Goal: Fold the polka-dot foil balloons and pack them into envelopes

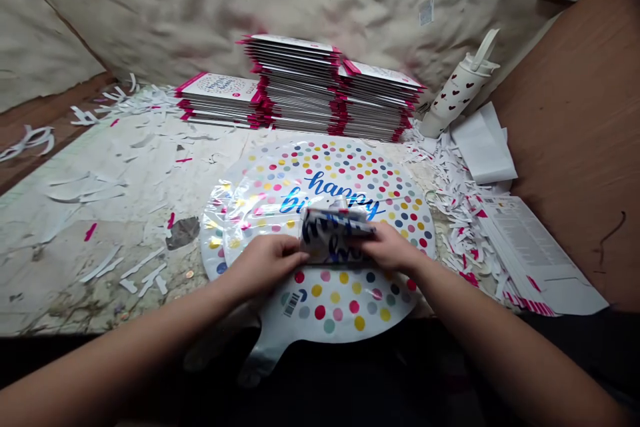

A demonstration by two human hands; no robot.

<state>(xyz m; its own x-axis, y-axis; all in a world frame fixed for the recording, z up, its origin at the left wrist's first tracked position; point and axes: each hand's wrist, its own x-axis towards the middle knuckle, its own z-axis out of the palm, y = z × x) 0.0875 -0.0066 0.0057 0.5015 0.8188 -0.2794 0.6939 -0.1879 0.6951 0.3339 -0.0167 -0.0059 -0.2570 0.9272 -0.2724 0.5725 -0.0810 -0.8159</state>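
Note:
A folded foil balloon (333, 240), silvery with dark lettering, is gripped between my two hands. My left hand (270, 260) pinches its left edge, thumb and fingers closed. On the right edge, my right hand (390, 248) is closed round it, its fingertips partly hidden. Beneath both hands lie flat foil balloons (350, 307), white with coloured dots and blue "happy" lettering, overlapping one another. Part of that lettering is covered by the folded one. A balloon tail (260, 353) hangs over the table's front edge.
Stacks of flat pink-edged packets (300, 80) stand at the back. A white heart-patterned bottle (457, 97) leans at the back right. Paper strips (457, 233) and flat printed cards (537, 253) lie on the right. More scraps (85, 187) litter the table's left side.

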